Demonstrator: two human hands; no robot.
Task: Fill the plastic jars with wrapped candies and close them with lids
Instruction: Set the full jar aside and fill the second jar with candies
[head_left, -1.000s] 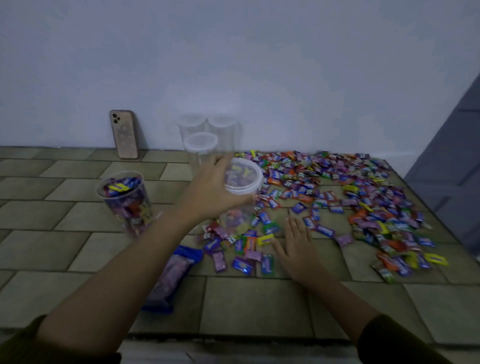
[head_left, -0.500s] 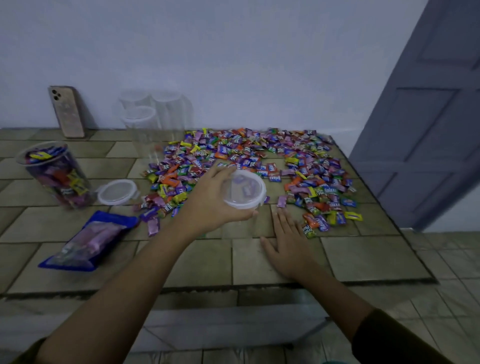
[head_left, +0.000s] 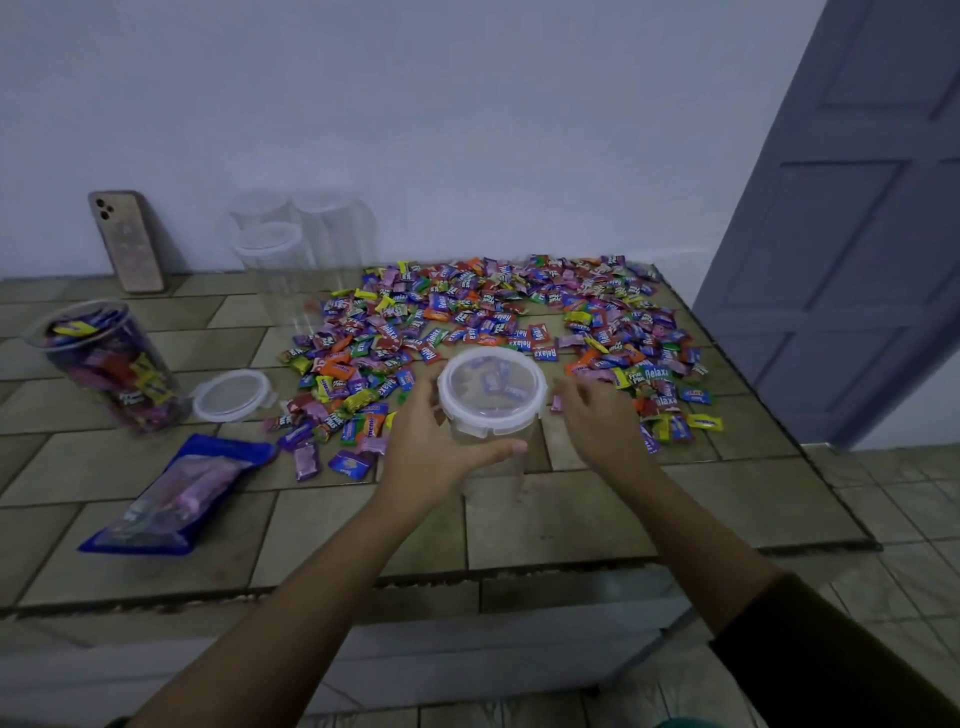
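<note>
Pale wall (head_left: 415, 104) behind, grey door (head_left: 857, 234) at right. Tiled counter (head_left: 571, 514) below, dropping off along the near edge and at the right side just past the sweets. Wide spread of wrapped candies (head_left: 493, 312) across back and middle. Blue bag (head_left: 176, 493) flat at near left. Beyond it a filled jar (head_left: 109, 364) with no lid on, and a loose lid (head_left: 232, 395) just beside. Empty jars (head_left: 291, 249) and a phone (head_left: 127, 241) against the wall.

Lidded jar (head_left: 491, 475) at centre front, only a few candies seen through its lid (head_left: 492, 387); standing or lifted, cannot tell. Left grip (head_left: 431, 441) wrapped round the jar just under the lid, thumb across the front. Right grip (head_left: 597, 421), flat on the counter half a second ago, now raised beside the lid's right rim, fingers loosely curled, pinching nothing.

Probably about to unclip the lid for filling. Bare tiles before the jar, so room to set it down, but little slack toward the near edge.
</note>
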